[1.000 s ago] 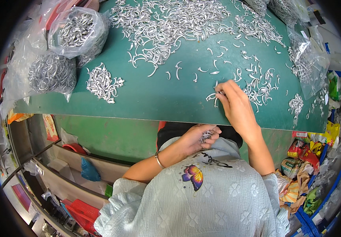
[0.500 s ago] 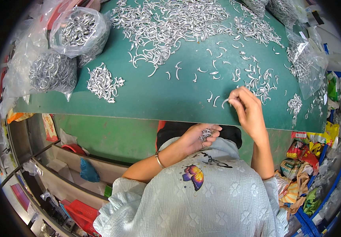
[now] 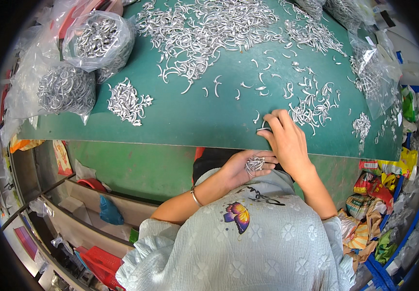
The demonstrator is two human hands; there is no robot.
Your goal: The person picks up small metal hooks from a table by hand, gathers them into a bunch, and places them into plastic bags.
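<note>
My left hand point(image 3: 248, 166) is palm up just below the table's near edge, its fingers cupped round a small bunch of curved silver metal pieces point(image 3: 254, 164). Over the table edge, my right hand point(image 3: 287, 140) pinches one curved silver metal piece point(image 3: 264, 128) between thumb and fingertips. Just beyond those fingertips another loose curved piece point(image 3: 256, 116) lies on the green tabletop point(image 3: 185, 116). A loose cluster of similar pieces point(image 3: 311, 109) is right of my right hand, and a few single ones are scattered further off.
A wide heap of silver pieces point(image 3: 209, 29) covers the far middle of the table. At left are a small pile point(image 3: 128, 102) and filled clear plastic bags point(image 3: 66, 89). Another small pile point(image 3: 362, 125) sits at right, near a clear bag point(image 3: 377, 87). A wooden drawer unit point(image 3: 88, 213) stands lower left.
My right hand has moved left and slightly down with its pinched piece, closer to my left hand. My left hand's fingers have opened a little, showing more of the bunch.
</note>
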